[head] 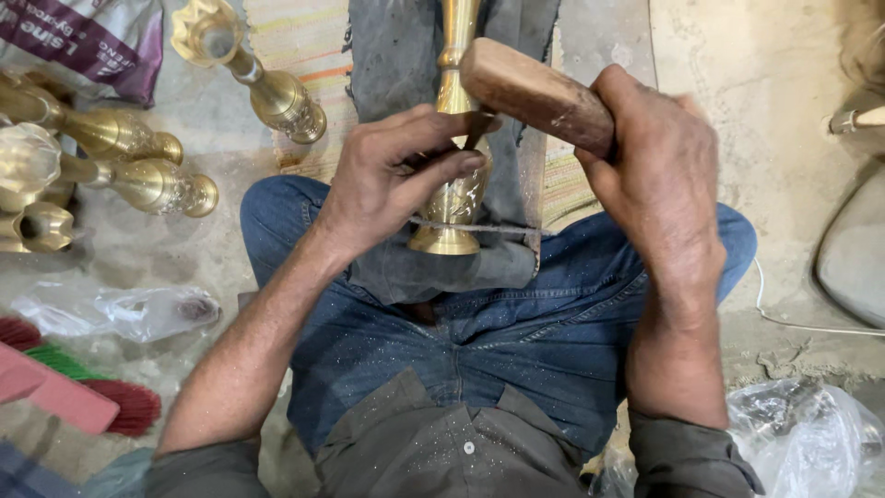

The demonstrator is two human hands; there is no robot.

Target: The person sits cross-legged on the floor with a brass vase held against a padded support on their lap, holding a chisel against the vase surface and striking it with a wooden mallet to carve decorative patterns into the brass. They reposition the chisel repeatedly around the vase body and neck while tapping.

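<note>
— Between the knees, what was seen?

— Brass vase (454, 198) lying lengthwise on a grey cloth (516, 111) over the lap, foot toward the body, neck pointing away. Left hand (392, 175) closed around its belly, fingers curled over the top. A thin dark tool appeared pinched in those fingers against the brass; too small to name.

— And the right?

— Right hand (659, 180) clenched around a wooden block (535, 92), brown, worn, rounded at the free end. Block angled up and to the left of that hand, its free end just above the vase's neck, near the left fingertips. Touching the brass or not: could not tell. Slight blur on the right hand.

— Anything beyond the left hand?

— Left of it, on the floor (784, 92), a finished brass vase (253, 74) lying on its side at the edge of a striped mat (300, 41). Further left, a cluster of brass vases (101, 161), all on their sides. Nearer the body on that side, a clear plastic bag (120, 309), then red and green brush bristles (92, 387).

— Right side?

— Below the right forearm, a crumpled clear plastic sheet (802, 443). White cord (784, 318) running across the floor to the right.
</note>
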